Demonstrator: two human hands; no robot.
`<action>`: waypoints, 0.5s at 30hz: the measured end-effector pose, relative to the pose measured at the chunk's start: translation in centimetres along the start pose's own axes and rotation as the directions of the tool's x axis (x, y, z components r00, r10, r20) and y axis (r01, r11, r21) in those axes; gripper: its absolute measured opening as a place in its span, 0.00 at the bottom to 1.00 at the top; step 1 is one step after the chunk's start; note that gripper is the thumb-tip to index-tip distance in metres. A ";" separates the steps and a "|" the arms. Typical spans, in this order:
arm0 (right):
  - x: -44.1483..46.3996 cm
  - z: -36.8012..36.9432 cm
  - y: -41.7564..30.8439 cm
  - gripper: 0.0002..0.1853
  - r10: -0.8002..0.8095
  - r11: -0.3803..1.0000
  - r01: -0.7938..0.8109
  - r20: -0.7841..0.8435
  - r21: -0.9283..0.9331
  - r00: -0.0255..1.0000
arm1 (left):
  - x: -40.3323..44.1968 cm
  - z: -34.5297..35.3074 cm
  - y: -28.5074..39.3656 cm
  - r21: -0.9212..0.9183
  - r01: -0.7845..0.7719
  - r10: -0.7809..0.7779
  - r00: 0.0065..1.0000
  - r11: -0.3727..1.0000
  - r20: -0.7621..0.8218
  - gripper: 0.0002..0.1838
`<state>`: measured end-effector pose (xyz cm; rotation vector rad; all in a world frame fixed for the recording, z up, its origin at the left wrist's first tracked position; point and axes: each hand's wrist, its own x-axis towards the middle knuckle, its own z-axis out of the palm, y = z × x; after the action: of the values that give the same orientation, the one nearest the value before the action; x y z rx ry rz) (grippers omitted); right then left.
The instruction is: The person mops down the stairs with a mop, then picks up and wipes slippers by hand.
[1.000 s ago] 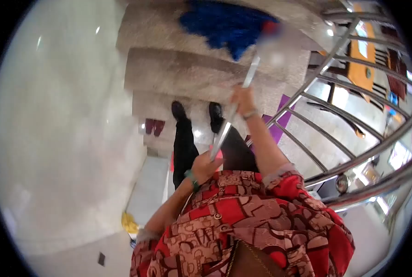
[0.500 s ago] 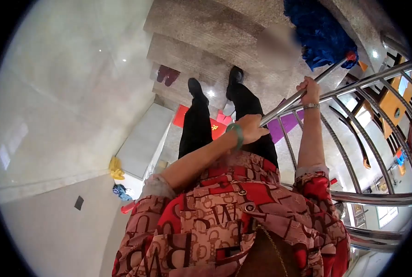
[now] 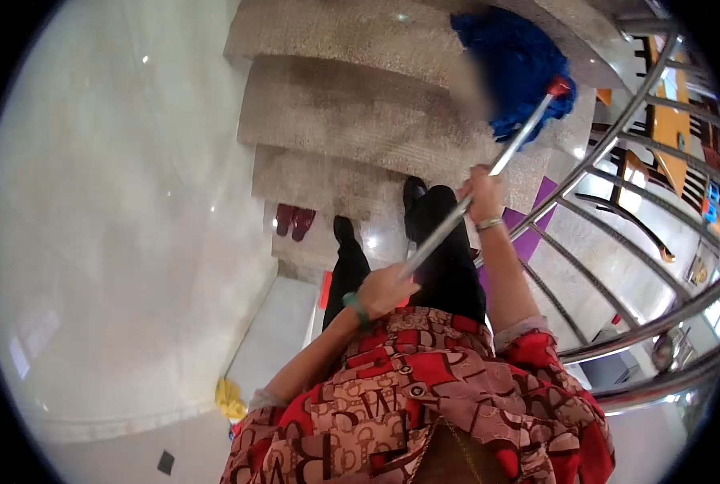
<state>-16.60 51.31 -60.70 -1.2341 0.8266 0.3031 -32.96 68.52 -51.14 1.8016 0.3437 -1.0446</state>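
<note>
Clock directions are read across the head view, with 12 at its top edge. A pale glossy wall [image 3: 118, 226] fills the side around 9 o'clock. Stone steps [image 3: 328, 105] spread across the 12 o'clock side, and a metal railing [image 3: 642, 335] curves from 2 down to 4. A patterned red top [image 3: 424, 387] covers the area around 6.

The blue mop head [image 3: 525, 60] lies spread on a step between 1 and 2 o'clock — a blurred patch hides part of its left side. Its metal pole [image 3: 439, 234] slants down toward the person's body.

Both hands are closed around that pole. The right hand [image 3: 486, 194] grips it midway, and the mop head lies just past 12 from there, beyond a bare length of pole. The left hand [image 3: 387, 290] wraps the near end, with the mop head well away at its 1 o'clock. Dark red slippers [image 3: 295, 221] sit at 10 from the left hand. A small red joint [image 3: 557, 86] links pole and mop head.
</note>
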 end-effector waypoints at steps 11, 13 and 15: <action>0.8 5.9 7.8 0.05 0.062 0.958 -0.096 -0.134 -0.270 0.989 | -3.3 -1.0 0.7 -0.116 0.204 -0.214 0.974 0.972 -0.077 0.16; 1.2 11.1 13.9 0.05 -0.259 0.829 0.444 0.471 -0.340 0.843 | -6.3 -1.6 1.1 -0.223 0.258 -0.313 0.912 0.940 -0.264 0.14; -2.6 16.1 12.0 0.05 -0.356 0.677 0.709 0.753 -0.200 0.553 | -9.6 -1.4 0.5 -0.334 0.186 -0.316 0.863 0.924 -0.395 0.15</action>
<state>-19.57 70.63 -65.88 -1.6447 -0.3410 0.4053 -37.57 71.57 -43.13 1.7425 0.9878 -0.6982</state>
